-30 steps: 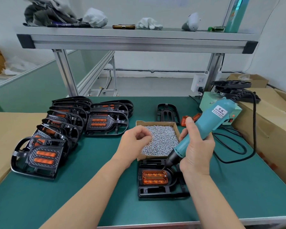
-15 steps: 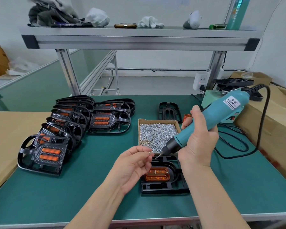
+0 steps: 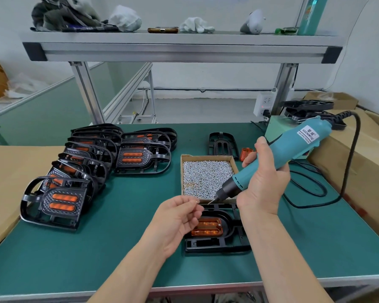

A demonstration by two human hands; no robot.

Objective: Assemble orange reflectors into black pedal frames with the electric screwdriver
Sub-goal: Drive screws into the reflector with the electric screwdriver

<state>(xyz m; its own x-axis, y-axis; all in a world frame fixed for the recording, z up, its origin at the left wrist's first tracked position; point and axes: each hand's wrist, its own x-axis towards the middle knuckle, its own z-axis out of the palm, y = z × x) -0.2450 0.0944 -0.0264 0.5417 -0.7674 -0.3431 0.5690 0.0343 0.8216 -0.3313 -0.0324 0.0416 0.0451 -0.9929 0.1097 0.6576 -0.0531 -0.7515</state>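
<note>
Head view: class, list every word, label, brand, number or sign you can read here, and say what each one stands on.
"KEENWISE": on the white label of the electric screwdriver.
Two characters above it and the fine line below it: too blurred to read.
Orange print on the green tube on the shelf: too blurred to read.
Nothing else is legible.

Teal screwdriver — orange reflector, black frame, green table.

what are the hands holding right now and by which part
The right hand grips the electric screwdriver around the lower half of its teal body; the left hand pinches a small screw between thumb and fingertips.
</note>
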